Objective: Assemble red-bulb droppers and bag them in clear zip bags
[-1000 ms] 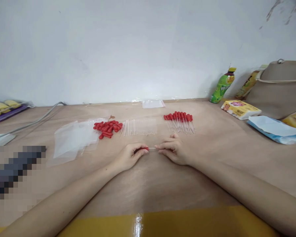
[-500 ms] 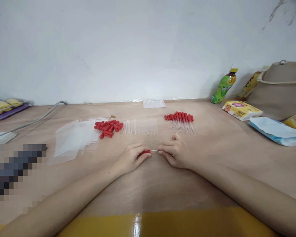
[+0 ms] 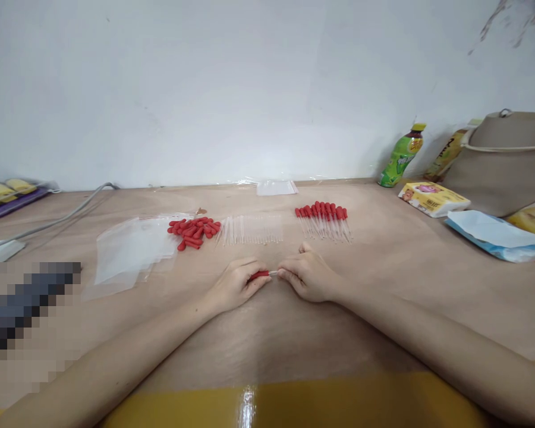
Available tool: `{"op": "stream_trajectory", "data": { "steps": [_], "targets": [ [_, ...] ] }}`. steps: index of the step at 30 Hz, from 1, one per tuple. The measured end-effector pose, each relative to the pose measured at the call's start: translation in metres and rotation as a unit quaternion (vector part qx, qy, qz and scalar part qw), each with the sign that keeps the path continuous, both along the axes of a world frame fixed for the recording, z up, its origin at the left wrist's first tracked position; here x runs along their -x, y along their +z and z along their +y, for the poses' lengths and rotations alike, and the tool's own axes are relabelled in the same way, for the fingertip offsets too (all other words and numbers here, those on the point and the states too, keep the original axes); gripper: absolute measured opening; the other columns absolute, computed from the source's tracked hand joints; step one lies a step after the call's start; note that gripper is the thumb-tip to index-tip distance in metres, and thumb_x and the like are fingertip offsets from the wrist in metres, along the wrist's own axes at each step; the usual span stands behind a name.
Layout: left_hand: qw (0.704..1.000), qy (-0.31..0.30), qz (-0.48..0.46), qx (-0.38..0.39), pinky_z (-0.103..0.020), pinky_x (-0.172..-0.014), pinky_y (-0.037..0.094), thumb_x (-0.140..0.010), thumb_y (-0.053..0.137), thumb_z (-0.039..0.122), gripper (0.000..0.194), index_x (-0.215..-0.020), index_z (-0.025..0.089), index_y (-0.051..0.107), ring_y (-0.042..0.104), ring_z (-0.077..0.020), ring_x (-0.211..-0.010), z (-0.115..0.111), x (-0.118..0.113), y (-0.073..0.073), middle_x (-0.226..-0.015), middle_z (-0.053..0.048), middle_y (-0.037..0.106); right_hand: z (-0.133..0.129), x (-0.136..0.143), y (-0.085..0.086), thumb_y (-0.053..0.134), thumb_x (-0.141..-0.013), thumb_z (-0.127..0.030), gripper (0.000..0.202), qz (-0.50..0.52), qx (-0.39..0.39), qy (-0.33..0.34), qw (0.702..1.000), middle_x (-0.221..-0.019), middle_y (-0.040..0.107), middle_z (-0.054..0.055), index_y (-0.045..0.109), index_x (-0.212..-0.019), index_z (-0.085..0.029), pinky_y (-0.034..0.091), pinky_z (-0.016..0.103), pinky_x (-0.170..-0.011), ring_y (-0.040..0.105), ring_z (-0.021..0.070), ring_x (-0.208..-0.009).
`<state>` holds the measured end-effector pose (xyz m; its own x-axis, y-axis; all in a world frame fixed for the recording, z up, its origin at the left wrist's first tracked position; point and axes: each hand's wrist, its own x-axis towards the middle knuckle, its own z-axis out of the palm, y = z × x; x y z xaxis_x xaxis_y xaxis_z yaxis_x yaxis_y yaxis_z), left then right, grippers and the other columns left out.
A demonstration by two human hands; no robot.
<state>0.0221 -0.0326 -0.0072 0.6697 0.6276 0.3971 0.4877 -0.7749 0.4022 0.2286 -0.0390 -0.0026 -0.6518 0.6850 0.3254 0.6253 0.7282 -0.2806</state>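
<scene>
Between finger and thumb, my left hand [image 3: 241, 282] is closed on a red rubber dropper bulb [image 3: 260, 274]. My right hand [image 3: 307, 276] pinches a thin clear glass tube [image 3: 273, 273], whose end meets the bulb's mouth; most of the tube is hidden by my fingers. Beyond my left hand lies a pile of loose red bulbs [image 3: 191, 230]. A row of clear tubes [image 3: 252, 230] sits beside it. Farther right, several droppers [image 3: 323, 220] with red bulbs on their tubes lie side by side.
Clear plastic bags [image 3: 125, 246] lie at the left, and a small bag [image 3: 276, 188] is near the wall. A grey cable [image 3: 71, 213] and a pixelated dark object [image 3: 27, 309] are far left. At right stand a green bottle [image 3: 401, 157], a tissue pack [image 3: 432, 199], a blue-white packet [image 3: 494, 235] and a beige bag [image 3: 499, 169].
My right hand has moved left, nearer my left hand, and less of the glass tube shows between them. The left hand keeps its hold on the red bulb.
</scene>
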Motion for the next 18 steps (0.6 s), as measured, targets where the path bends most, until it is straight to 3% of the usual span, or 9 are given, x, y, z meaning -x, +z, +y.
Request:
{"op": "stream_trajectory", "data": {
  "steps": [6, 9, 13, 16, 18],
  "targets": [
    [0.999, -0.018, 0.002, -0.044, -0.024, -0.062, 0.044, -0.088, 0.046, 0.023, 0.016, -0.088, 0.014, 0.059, 0.056, -0.0135, -0.068, 0.004, 0.001, -0.002, -0.077, -0.005, 0.061, 0.001, 0.004, 0.007, 0.035, -0.09, -0.02, 0.029, 0.015, 0.097, 0.001, 0.995, -0.074, 0.066, -0.002, 0.06, -0.075, -0.018, 0.023, 0.031, -0.077, 0.052, 0.0096, -0.063],
    [0.998, -0.02, 0.003, -0.055, -0.024, -0.062, 0.046, -0.087, 0.048, 0.024, 0.015, -0.092, 0.015, 0.059, 0.057, -0.0137, -0.07, 0.007, 0.004, -0.001, -0.08, -0.005, 0.062, 0.0, 0.005, 0.014, 0.035, -0.091, -0.024, 0.029, 0.008, 0.103, -0.003, 0.995, -0.077, 0.066, -0.001, 0.061, -0.077, -0.018, 0.024, 0.031, -0.078, 0.053, 0.01, -0.065],
    [0.997, 0.023, -0.037, -0.061, -0.027, -0.072, 0.049, -0.084, 0.053, 0.026, 0.024, -0.106, 0.017, 0.056, 0.061, -0.0158, -0.082, 0.01, 0.014, 0.0, -0.096, -0.007, 0.063, 0.007, -0.01, 0.027, 0.041, -0.088, -0.031, 0.03, -0.007, 0.125, -0.021, 0.992, -0.062, 0.062, -0.002, 0.061, -0.069, -0.018, 0.03, 0.03, -0.075, 0.05, 0.0096, -0.056],
    [0.997, 0.054, -0.043, -0.046, -0.029, -0.075, 0.05, -0.083, 0.054, 0.027, 0.025, -0.107, 0.018, 0.056, 0.061, -0.0173, -0.087, 0.01, 0.02, 0.0, -0.1, -0.007, 0.063, 0.024, -0.034, 0.036, 0.043, -0.084, -0.037, 0.032, 0.083, 0.207, -0.074, 0.972, -0.065, 0.064, 0.0, 0.062, -0.068, -0.018, 0.035, 0.024, -0.063, 0.053, 0.011, -0.058],
    [0.998, 0.05, -0.022, -0.03, -0.029, -0.072, 0.051, -0.084, 0.052, 0.026, 0.021, -0.102, 0.018, 0.058, 0.061, -0.0172, -0.086, 0.011, 0.021, -0.001, -0.098, -0.007, 0.064, 0.04, -0.048, 0.039, 0.045, -0.081, -0.04, 0.031, 0.136, 0.214, -0.184, 0.95, -0.066, 0.065, 0.001, 0.063, -0.068, -0.018, 0.036, 0.023, -0.057, 0.054, 0.0115, -0.056]
  ]
}}
